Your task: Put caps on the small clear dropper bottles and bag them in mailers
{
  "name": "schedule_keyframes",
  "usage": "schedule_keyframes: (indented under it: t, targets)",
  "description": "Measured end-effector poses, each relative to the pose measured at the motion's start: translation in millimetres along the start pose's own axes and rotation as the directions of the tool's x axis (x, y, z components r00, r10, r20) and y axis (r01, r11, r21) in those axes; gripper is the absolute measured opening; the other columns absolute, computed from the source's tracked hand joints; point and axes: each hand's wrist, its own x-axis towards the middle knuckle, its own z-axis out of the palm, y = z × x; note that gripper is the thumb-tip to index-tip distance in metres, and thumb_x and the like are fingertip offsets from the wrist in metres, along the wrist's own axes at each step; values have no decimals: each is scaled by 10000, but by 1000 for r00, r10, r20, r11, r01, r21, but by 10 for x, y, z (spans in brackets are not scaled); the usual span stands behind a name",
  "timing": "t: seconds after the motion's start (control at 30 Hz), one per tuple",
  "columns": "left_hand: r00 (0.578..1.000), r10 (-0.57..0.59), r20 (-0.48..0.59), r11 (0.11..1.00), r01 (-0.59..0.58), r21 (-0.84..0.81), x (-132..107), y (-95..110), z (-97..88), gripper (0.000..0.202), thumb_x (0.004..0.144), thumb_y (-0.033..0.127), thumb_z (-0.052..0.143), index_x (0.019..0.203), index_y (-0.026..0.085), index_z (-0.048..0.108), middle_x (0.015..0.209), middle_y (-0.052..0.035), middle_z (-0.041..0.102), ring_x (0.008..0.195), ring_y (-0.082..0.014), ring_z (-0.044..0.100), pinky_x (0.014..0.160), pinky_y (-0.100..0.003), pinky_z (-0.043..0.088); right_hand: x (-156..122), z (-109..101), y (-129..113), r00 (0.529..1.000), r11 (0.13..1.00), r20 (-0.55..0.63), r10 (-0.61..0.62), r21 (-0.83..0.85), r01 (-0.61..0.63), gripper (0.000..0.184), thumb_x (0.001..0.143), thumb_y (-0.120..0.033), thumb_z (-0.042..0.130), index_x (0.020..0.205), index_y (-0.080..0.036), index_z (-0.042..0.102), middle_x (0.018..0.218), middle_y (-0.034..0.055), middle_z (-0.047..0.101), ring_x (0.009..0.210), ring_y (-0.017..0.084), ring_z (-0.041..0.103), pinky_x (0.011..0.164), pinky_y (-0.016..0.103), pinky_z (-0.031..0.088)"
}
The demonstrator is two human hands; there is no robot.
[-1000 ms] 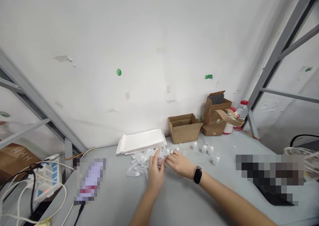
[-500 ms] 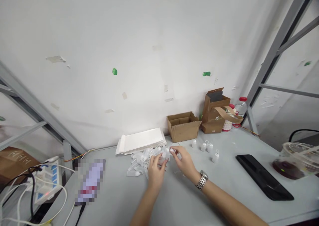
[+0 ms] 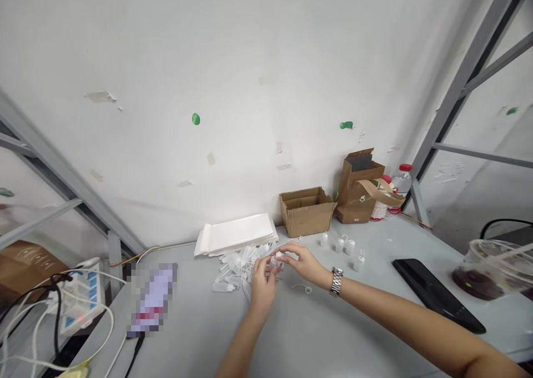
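Currently, a small bottle (image 3: 273,262) is pinched by fingers of the left hand (image 3: 262,278), its cap (image 3: 278,254) by the right hand (image 3: 307,265).

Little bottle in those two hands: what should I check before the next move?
1. Left hand holding the bottle: ok, fingers around it.
2. Right hand at the bottle's upper end: ok.
3. Bottle fully closed: cannot tell, too small and partly covered.
4. Standing bottles apart from both hands: ok, four off to the right.
5. Loose pile well away from the left hand: not ok, close beside it.
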Motion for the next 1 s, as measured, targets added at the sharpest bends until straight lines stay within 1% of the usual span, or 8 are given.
schedule_keyframes:
  t: [0.1, 0.23, 0.4, 0.53, 0.67, 0.73, 0.83, 1.0]
  targets:
    - [1000, 3, 15, 1000, -3, -3, -5, -2, 1, 290, 792, 393, 498, 980, 180, 557, 921, -49, 506, 736, -152, 625, 517, -263, 562, -5, 29, -34, 998, 983, -2, 60, 171, -59, 181, 807, -367, 571, 886, -234, 664, 931, 38, 653, 916, 186, 570, 848, 342, 425]
    - [998, -5, 56, 999, 7, -35, 4, -6, 2, 315, 783, 399, 512, 1004, 178, 553, 915, -48, 495, 718, -158, 627, 504, -283, 567, 28, 12, -28, 998, 979, -8, 64, 195, -61, 213, 765, -418, 605, 829, -229, 682, 862, 34, 591, 866, 175, 547, 798, 331, 436]
    - [994, 6, 108, 999, -1, -44, -1, 54, 0, 310, 780, 398, 509, 979, 169, 575, 876, -36, 486, 683, -148, 620, 486, -275, 558, 104, -65, 4, 985, 962, 154, 79, 246, -116, 282, 734, -463, 617, 783, -188, 656, 737, -3, 540, 662, 127, 510, 632, 271, 432]
    - [996, 8, 91, 999, -11, 37, -27, 66, -4, 259, 789, 340, 499, 976, 183, 586, 885, -32, 481, 663, -136, 612, 450, -252, 538, 90, -71, -31, 991, 996, 101, 89, 4, -90, 236, 766, -405, 600, 731, -173, 581, 637, -23, 517, 598, 121, 479, 564, 246, 405]
    - [996, 41, 75, 991, -51, 126, -14, -1, -24, 248, 796, 278, 479, 1003, 184, 578, 909, -38, 482, 710, -135, 598, 495, -255, 544, 43, -102, -99, 992, 956, 122, -37, -284, 70, 135, 831, -277, 539, 908, -172, 571, 765, 26, 591, 684, 145, 532, 663, 283, 439]
    - [996, 51, 73, 984, -62, 166, 1, -33, -34, 250, 799, 251, 469, 1015, 179, 572, 911, -39, 480, 723, -130, 587, 518, -250, 543, 29, -140, -117, 961, 905, 233, -147, -359, 226, 160, 859, -205, 486, 999, -180, 559, 863, 54, 608, 774, 159, 554, 733, 301, 441]
    - [994, 70, 82, 971, -87, 223, 7, -47, -40, 250, 806, 211, 454, 1026, 182, 571, 895, -32, 484, 694, -117, 579, 540, -250, 536, 25, -167, -98, 906, 808, 354, -233, -449, 383, 187, 886, -144, 403, 966, -167, 570, 865, 68, 610, 816, 172, 559, 724, 297, 441]
    - [983, 157, 90, 916, -179, 360, -16, -3, -46, 240, 810, 175, 458, 1008, 218, 586, 884, -28, 516, 732, -134, 583, 618, -277, 524, 15, -84, 7, 929, 630, 279, -242, -683, 369, 283, 920, -249, 360, 747, -140, 555, 663, 57, 581, 615, 168, 536, 580, 290, 398]
